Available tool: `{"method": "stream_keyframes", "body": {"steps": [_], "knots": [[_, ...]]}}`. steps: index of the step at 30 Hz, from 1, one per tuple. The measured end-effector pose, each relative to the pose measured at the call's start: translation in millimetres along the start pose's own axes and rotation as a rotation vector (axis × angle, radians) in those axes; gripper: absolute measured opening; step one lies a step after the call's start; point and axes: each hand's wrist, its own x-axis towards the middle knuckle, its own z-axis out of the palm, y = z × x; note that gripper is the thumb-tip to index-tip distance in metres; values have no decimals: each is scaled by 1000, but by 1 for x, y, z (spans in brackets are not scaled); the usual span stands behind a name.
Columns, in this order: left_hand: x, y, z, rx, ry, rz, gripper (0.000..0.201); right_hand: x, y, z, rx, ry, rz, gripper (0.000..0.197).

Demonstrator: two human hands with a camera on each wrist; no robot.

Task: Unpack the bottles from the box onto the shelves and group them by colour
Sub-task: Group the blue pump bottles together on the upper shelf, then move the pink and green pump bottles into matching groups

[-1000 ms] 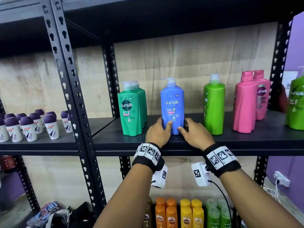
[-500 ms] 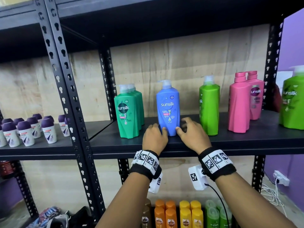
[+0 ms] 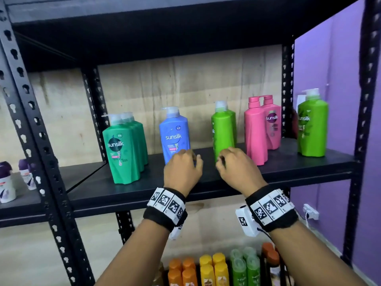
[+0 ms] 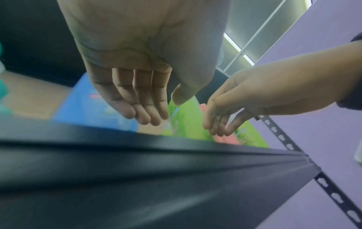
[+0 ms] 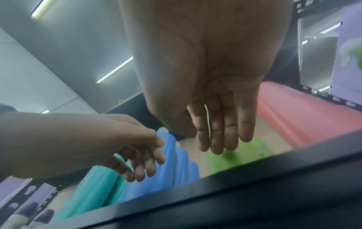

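Note:
A blue pump bottle [image 3: 174, 134] stands upright mid-shelf on the black shelf [image 3: 206, 182]. Left of it stand dark green bottles [image 3: 122, 149]. To its right are light green bottles [image 3: 222, 131], pink bottles [image 3: 258, 129] and a further light green bottle [image 3: 312, 124]. My left hand [image 3: 182, 169] hovers just in front of the blue bottle's base with relaxed fingers [image 4: 146, 106], holding nothing. My right hand [image 3: 237, 168] hangs in front of the light green bottle, its fingers [image 5: 221, 133] straight and empty. The box is out of view.
Small purple-capped roll-on bottles [image 3: 6, 180] fill the neighbouring shelf on the left. Orange, yellow and green bottles [image 3: 214, 269] crowd the shelf below. Black perforated uprights [image 3: 41, 141] frame the bays. A purple wall [image 3: 338, 100] with a socket is on the right.
Both hands have let go of the blue bottle's base and drawn back toward the shelf's front edge. The right hand has shifted right. The head view has swung left and closer.

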Motion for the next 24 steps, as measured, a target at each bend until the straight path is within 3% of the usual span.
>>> {"method": "stream_keyframes", "body": {"steps": [9,14,18,21,24], "knots": [[29,92,12,-109,-34,215,31,-10,59,-53,-101,24,138,18],[39,127,27,-255,-23,262,28,-23,96,-76,-114,59,217,19],[57,148,36,-385,21,285,48,-26,129,-91,-105,156,302,17],[72,162,45,-479,-23,228,71,-18,158,-101,-89,250,378,34],[84,172,57,-548,-60,136,81,-2,188,-110,16,347,403,60]]}}
